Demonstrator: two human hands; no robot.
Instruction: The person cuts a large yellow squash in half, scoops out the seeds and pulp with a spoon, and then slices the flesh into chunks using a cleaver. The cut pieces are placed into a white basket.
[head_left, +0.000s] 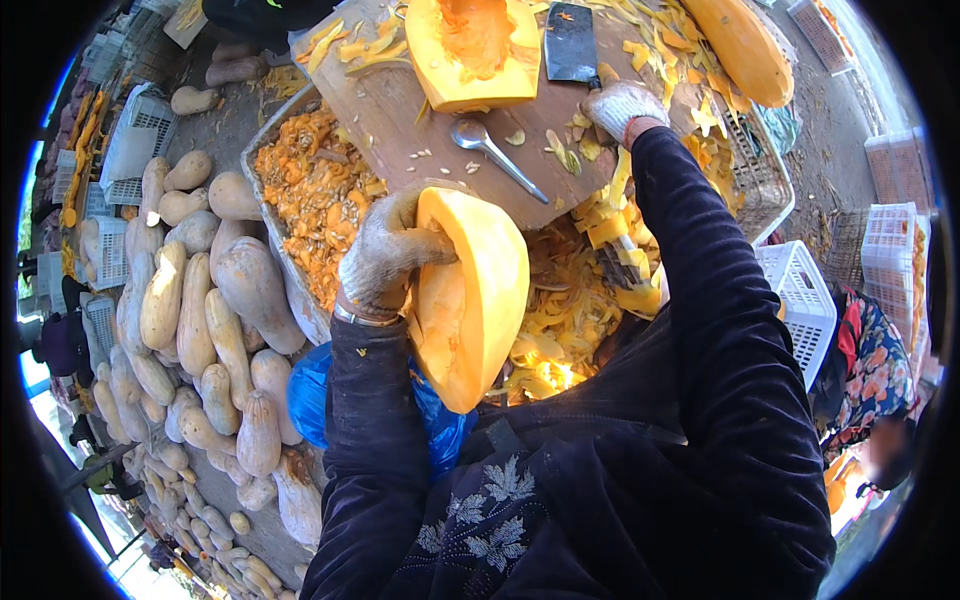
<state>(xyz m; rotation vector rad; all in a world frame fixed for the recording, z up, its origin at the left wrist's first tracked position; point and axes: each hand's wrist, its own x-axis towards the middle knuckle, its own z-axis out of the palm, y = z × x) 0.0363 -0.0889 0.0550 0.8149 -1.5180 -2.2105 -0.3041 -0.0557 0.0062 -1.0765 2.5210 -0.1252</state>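
My left hand (386, 251), in a pale knitted work glove, grips a peeled, hollowed piece of pumpkin (487, 300) by its rim, in front of my chest. On the wooden board (555, 142), my gloved right hand (622, 109) is at the wooden handle of a cleaver (571, 43), whose dark blade lies flat; the fingers are partly hidden. A metal spoon (499, 154) rests between the hands. Beyond it stands another peeled pumpkin piece (474, 56) with its orange hollow showing. A whole peeled pumpkin (742, 49) lies at the board's far right.
Left of the board is a tub (296, 262) of pumpkin pulp and seeds. Peelings (562, 330) fill the space below the board. Many unpeeled pumpkins (259, 292) cover the ground at left. A white plastic crate (799, 300) stands right of my right arm; a person in flowered clothing (870, 367) is beyond it.
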